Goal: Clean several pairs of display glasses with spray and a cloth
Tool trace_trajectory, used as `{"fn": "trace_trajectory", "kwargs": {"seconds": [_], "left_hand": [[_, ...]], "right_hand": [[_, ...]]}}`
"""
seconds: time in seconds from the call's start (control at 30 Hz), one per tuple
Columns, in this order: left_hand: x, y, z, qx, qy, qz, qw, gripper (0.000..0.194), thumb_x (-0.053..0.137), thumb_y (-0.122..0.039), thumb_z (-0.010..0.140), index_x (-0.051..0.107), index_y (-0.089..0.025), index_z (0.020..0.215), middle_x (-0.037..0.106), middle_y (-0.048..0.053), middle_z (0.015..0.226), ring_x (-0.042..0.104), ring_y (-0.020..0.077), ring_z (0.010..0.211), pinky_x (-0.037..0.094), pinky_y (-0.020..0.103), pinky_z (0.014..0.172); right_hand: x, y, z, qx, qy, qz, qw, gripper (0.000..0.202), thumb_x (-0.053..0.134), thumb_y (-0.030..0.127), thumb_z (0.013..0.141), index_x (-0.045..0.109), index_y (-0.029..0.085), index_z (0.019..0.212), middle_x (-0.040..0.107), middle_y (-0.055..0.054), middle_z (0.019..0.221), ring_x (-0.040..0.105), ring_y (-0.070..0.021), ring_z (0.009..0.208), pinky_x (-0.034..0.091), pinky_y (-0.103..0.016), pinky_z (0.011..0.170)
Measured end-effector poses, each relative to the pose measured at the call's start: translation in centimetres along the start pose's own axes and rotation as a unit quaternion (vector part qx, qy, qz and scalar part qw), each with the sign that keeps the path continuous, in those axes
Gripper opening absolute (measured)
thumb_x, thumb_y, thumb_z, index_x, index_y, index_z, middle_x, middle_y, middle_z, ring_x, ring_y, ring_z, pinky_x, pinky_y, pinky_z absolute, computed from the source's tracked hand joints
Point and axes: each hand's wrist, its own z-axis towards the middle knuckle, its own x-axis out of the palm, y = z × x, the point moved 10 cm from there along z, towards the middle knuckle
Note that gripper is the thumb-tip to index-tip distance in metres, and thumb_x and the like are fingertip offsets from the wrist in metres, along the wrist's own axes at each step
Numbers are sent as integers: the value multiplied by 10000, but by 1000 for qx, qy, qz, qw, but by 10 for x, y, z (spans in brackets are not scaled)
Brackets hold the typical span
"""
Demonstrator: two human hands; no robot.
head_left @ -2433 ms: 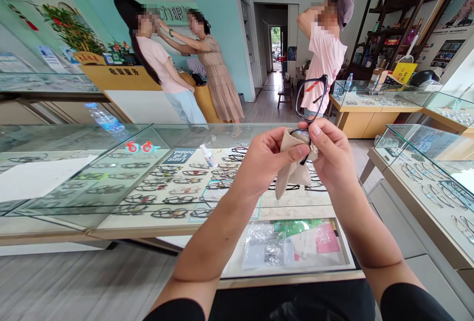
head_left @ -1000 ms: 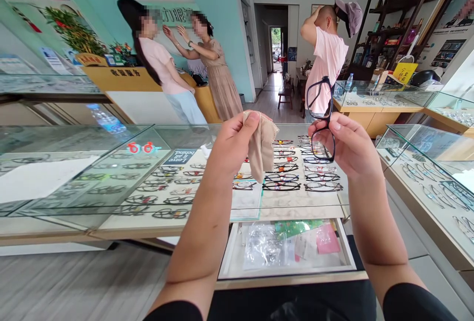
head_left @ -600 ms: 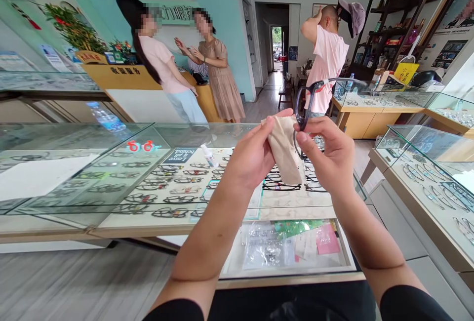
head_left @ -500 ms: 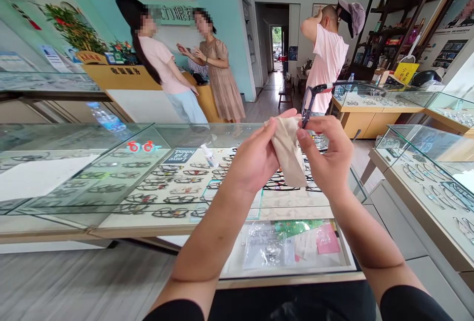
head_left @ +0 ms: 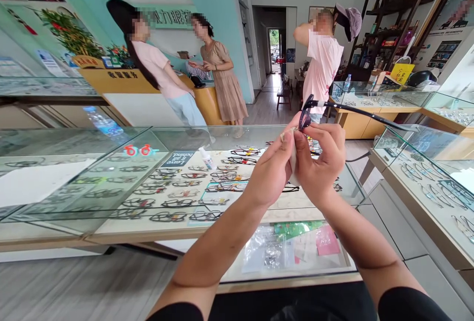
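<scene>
One pair of black glasses [head_left: 305, 113] held above the glass counter [head_left: 177, 136], one temple pointing right. One beige cloth [head_left: 292, 163], mostly hidden between my hands. My left hand [head_left: 272, 170] pinches the cloth against the frame; my right hand [head_left: 322, 155] has its fingers clamped on the frame. Three people stand behind. One spray bottle [head_left: 206, 158] in the case. Half a second ago the cloth hung open; now it is bunched and my hands are closer.

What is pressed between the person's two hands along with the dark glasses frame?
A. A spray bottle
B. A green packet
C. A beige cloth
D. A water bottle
C. A beige cloth sits pinched between the left hand and right hand, against the glasses frame held over the glass counter.
</scene>
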Motion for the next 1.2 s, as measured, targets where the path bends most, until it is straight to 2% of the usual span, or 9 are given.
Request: {"fn": "trace_trajectory", "kwargs": {"seconds": [0.23,0.4,0.47,0.57,0.7,0.83,1.0,1.1,1.2], "left_hand": [[-3,8,-7,-10,20,53,998,536,676,-673,1007,741,-349,1430,727,10,1513,438,300,1646,403,449,1347],[-5,-7,-16,-7,17,123,992,462,639,-597,1057,769,-313,1396,665,25,1603,460,278,1630,383,377,1333],[-15,-20,-17,11,-15,153,988,447,634,-586,1062,776,-301,1375,694,39,1562,587,274,1510,486,351,1220],[-39,-42,-14,60,-81,217,971,415,638,-602,1054,816,-289,1259,805,48,1237,739,217,1092,575,300,944],[-66,-62,-6,129,-123,262,949,383,674,-606,1032,829,-259,1080,675,27,847,614,155,759,510,267,687],[-74,-72,4,174,-85,288,938,379,672,-610,1026,790,-250,1019,477,-22,677,429,125,575,376,264,519],[-59,-90,-5,264,-57,423,865,390,708,-637,995,761,-263,1091,529,-34,705,360,98,512,343,266,477],[-46,-99,-11,338,-49,503,794,598,837,-718,846,732,-279,1239,711,40,1016,539,126,674,490,288,601],[-39,-99,-12,394,-25,544,741,834,897,-783,723,699,-274,1353,725,106,1295,653,179,852,571,333,728]], "right_hand": [[-7,-16,5,48,-29,54,997,99,698,293,1028,708,287,930,726,-50,990,710,-253,996,543,-485,937],[-13,-45,18,136,-18,120,983,145,704,406,1024,676,290,942,683,-41,982,707,-239,1035,572,-454,955],[-11,-58,23,176,7,172,969,175,723,441,1014,667,290,943,683,-30,980,717,-216,1024,577,-399,901],[-7,-74,29,233,43,260,936,185,759,440,989,677,284,930,728,-17,1006,717,-183,997,572,-352,885],[9,-77,29,301,137,364,871,230,826,452,929,689,276,874,775,-6,1024,715,-158,953,578,-325,893],[24,-70,21,349,228,401,816,316,855,500,893,663,264,809,769,1,916,709,-154,865,578,-312,840],[39,-60,5,385,315,422,758,303,884,478,864,698,250,793,770,-9,848,715,-164,833,571,-303,790],[44,-54,-2,397,354,435,726,273,884,449,861,723,242,787,766,-8,794,709,-161,788,559,-296,773],[48,-49,-9,402,390,441,701,274,891,434,852,722,235,767,756,-7,736,718,-169,780,543,-291,753]]}}
